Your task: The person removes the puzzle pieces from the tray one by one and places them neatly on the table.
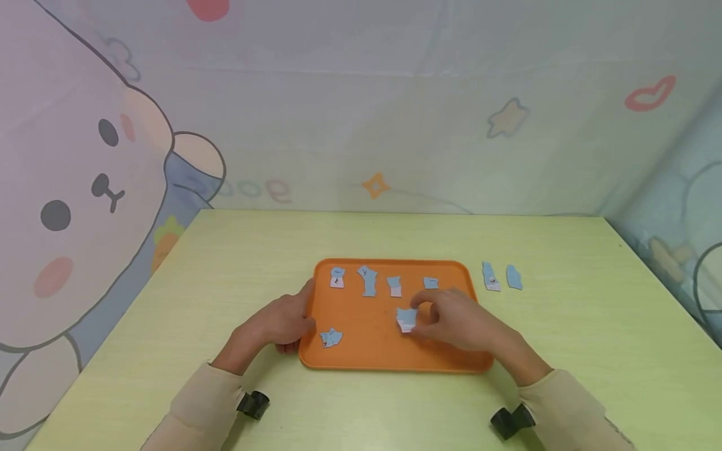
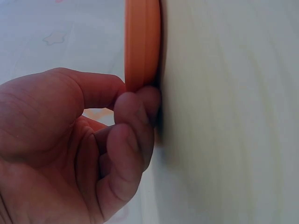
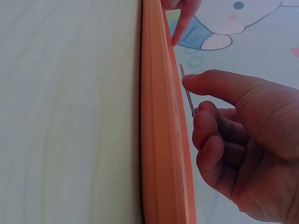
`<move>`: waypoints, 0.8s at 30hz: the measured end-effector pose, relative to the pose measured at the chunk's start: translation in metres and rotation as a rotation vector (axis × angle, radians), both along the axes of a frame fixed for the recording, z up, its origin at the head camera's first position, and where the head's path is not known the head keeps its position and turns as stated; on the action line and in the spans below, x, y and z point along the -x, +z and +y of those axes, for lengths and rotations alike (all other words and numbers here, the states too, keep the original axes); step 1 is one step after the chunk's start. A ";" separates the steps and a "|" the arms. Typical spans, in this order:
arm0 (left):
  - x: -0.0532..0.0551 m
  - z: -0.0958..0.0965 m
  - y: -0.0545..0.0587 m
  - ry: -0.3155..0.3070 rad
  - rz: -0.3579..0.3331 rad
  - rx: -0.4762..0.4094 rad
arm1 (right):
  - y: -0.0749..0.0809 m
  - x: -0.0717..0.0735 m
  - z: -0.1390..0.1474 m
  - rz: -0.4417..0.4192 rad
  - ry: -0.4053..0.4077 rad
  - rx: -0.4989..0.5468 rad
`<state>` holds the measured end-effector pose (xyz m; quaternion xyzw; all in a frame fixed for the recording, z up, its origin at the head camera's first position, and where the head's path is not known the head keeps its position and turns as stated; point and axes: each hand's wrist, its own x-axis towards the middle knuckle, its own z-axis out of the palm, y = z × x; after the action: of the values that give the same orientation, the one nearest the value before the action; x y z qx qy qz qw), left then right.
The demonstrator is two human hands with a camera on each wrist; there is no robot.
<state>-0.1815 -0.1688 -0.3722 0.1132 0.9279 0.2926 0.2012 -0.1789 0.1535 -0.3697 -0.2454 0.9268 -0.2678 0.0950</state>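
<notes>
My right hand (image 1: 455, 319) pinches a light-blue and white puzzle piece (image 1: 406, 319) between thumb and fingers. In the right wrist view that piece (image 3: 188, 91) shows edge-on, a thin strip just off the tray. Curled at the left end of the orange tray (image 1: 361, 360), my left hand (image 1: 289, 318) grips its rim, as the left wrist view shows with thumb and fingers around the tray (image 2: 142, 44). Several similar pieces lie in the tray: a row along the back, including a tall one (image 1: 369, 282) and a small one (image 1: 431, 283), and a jagged piece (image 1: 331, 338) at front left.
Two more pieces, one with a white end (image 1: 490, 277) and one plain blue (image 1: 514, 277), lie on the pale yellow table (image 1: 586, 351) beyond the tray's right end. A printed cloth (image 1: 350, 113) hangs behind the table's back edge.
</notes>
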 end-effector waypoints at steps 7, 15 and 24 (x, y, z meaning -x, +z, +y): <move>-0.001 0.000 0.000 0.008 0.000 0.014 | 0.002 0.002 0.005 -0.004 0.027 0.014; -0.001 0.000 0.000 0.006 0.007 0.024 | 0.003 0.006 0.012 -0.018 0.036 0.026; 0.000 -0.001 -0.001 -0.001 0.011 0.012 | 0.005 0.011 0.021 -0.012 -0.002 0.031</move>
<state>-0.1816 -0.1696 -0.3731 0.1143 0.9307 0.2865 0.1968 -0.1903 0.1746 -0.3646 -0.2440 0.9223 -0.2838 0.0967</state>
